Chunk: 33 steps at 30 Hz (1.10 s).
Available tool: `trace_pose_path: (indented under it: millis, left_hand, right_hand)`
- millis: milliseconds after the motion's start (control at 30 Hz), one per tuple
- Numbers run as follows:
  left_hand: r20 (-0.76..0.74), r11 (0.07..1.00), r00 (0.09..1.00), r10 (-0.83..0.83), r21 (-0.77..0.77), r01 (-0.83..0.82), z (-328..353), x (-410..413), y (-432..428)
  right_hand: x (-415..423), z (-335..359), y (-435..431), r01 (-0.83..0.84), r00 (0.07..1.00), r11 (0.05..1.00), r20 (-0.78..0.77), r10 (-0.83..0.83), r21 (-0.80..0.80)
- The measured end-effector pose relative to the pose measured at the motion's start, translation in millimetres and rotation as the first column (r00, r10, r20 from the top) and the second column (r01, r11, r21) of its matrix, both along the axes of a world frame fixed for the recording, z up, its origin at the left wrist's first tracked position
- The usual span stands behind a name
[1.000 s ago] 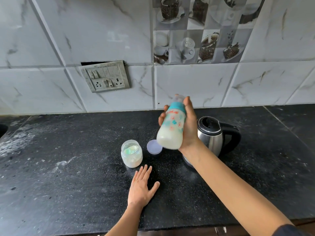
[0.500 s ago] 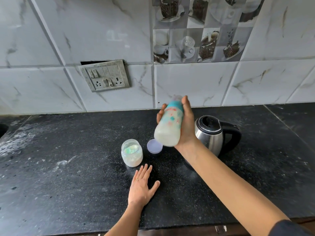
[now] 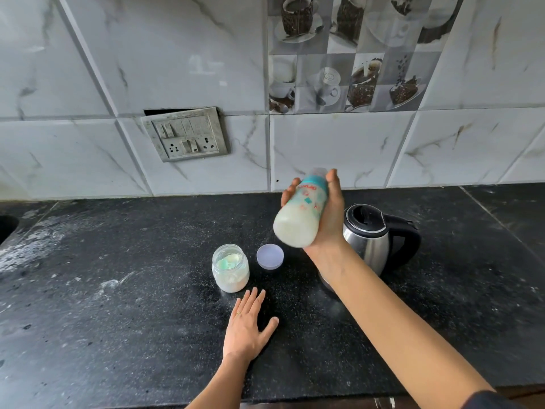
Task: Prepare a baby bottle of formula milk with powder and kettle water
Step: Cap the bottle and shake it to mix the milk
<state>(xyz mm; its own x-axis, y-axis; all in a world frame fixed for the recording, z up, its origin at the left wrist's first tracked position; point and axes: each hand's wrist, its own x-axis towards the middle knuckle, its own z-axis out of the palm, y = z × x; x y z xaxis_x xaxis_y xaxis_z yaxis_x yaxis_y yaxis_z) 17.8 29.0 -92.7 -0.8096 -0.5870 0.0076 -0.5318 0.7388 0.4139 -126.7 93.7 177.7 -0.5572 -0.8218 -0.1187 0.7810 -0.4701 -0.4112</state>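
The right hand [image 3: 321, 214] holds the baby bottle [image 3: 300, 214] in the air, above the black counter [image 3: 118, 320] and just left of the kettle [image 3: 374, 237]. Its fingers are wrapped tight around the bottle's body, the thumb on the near left side and the others curled behind, mostly hidden by the bottle. The bottle is tilted, with its base toward the camera and its teal collar toward the wall. White milk fills it. The clear cap above the collar is blurred, so the teat cannot be made out, and the red print on the side cannot be read.

The kettle stands on the counter with its lid shut and its black handle turned away from the bottle. The right forearm covers its lower left side and base.

Left of the kettle lies a small pale lid [image 3: 269, 256], flat on the counter. Further left stands the open powder jar [image 3: 230, 268], partly full of white powder, with something pale green inside that is hard to tell.

The left hand [image 3: 246, 329] rests palm down on the counter, nearer the camera than the jar, its fingers straight and close together, the thumb spread, holding nothing. A ring shows on one finger.

White dust smears the counter far left of the kettle. A switch plate [image 3: 185, 134] hangs on the tiled wall.
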Motion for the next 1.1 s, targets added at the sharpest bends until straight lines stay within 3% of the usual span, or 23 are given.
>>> trace_pose_path:
  millis: [167,300,433,600,733,867,967,1100]
  left_hand:
    - [0.004,1.000,1.000,0.005,0.002,-0.005,-1.0,0.2,-1.2]
    - [0.007,1.000,1.000,0.002,0.001,-0.002,-0.7,-0.9,0.5]
    - [0.008,1.000,1.000,0.005,0.003,-0.005,-0.2,0.4,-0.8]
    - [0.006,1.000,1.000,0.001,0.004,-0.001,0.2,0.1,0.9]
    - [-0.002,1.000,1.000,0.005,0.009,-0.005,-0.3,0.1,-1.2]
    - [-0.001,1.000,1.000,0.002,0.007,-0.002,0.2,-0.4,-0.3]
    - [-0.006,1.000,1.000,0.008,0.011,-0.008,0.2,1.0,-0.5]
    - [-0.008,1.000,1.000,0.005,0.011,-0.005,0.6,0.6,0.3]
  right_hand:
    - [10.4,-6.4,-1.1,-0.041,0.992,0.995,-0.119,0.051,0.086]
    - [-1.9,6.5,-6.6,0.029,0.999,0.999,-0.035,-0.030,-0.012]
    - [13.3,3.5,-2.5,-0.079,0.981,0.995,-0.174,0.087,0.053]
    - [-1.9,0.9,-5.5,-0.001,1.000,1.000,0.018,0.001,-0.007]
    - [10.8,-7.6,-0.1,-0.094,0.984,0.990,-0.139,0.108,0.105]
    - [-9.3,-4.5,-5.5,-0.036,0.999,0.998,0.002,0.036,0.058]
    - [-9.4,-8.6,-0.5,-0.141,0.987,0.988,-0.069,0.145,0.065]
    - [-9.3,-9.6,5.3,-0.235,0.964,0.970,-0.142,0.225,-0.057]
